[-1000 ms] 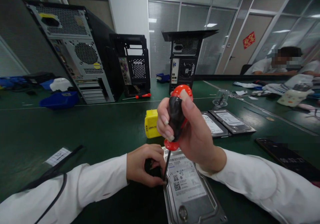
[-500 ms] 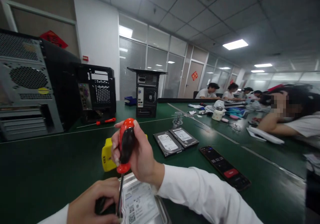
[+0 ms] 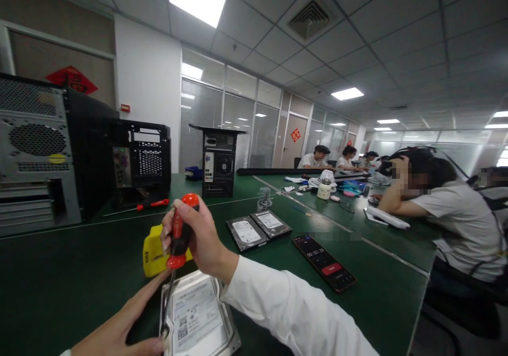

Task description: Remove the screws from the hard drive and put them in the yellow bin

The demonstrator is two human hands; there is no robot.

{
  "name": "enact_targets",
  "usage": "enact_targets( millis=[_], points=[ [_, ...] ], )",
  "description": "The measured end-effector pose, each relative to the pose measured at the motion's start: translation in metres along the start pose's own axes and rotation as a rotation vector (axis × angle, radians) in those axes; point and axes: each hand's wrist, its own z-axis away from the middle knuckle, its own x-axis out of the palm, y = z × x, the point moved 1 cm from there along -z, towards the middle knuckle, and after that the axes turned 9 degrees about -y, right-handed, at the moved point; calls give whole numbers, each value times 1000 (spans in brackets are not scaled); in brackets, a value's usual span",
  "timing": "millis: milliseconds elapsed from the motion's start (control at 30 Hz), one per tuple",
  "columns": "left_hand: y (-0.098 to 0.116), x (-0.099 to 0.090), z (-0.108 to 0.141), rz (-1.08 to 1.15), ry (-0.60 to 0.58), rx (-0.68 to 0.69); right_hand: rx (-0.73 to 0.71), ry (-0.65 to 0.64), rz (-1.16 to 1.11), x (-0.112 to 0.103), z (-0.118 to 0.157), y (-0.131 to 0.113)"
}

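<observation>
Left hand uncurled since earlier, its fingers spread beside the hard drive, right hand gripping a red-black screwdriver, drive below those fingers, 2 other drives beyond them.

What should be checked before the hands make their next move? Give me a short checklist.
1. Screwdriver gripped by the right hand: ok.
2. Left hand at the near hard drive's edge: ok.
3. Screwdriver tip seated: cannot tell; too small to make out.
4. Yellow box free of the right hand: cannot tell; they overlap in view.
5. Two other drives apart from the near one: ok.
</observation>
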Motion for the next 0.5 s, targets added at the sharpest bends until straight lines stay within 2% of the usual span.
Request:
enact_targets(
  millis=[167,200,267,433,500],
  points=[
    [7,-6,-5,-12,-110,-48,-55,-119,-156,-6,1,-8],
    [11,-7,-4,1,-132,-52,-62,-137,-133,-8,1,-10],
    [21,-9,-3,36,-183,-26,-82,-169,50,-14,1,-16],
    [41,-13,-2,95,-234,4,16,-410,123,-34,6,-41],
    [45,-15,-2,148,-252,24,54,-481,270,-42,10,-53]
  ],
)
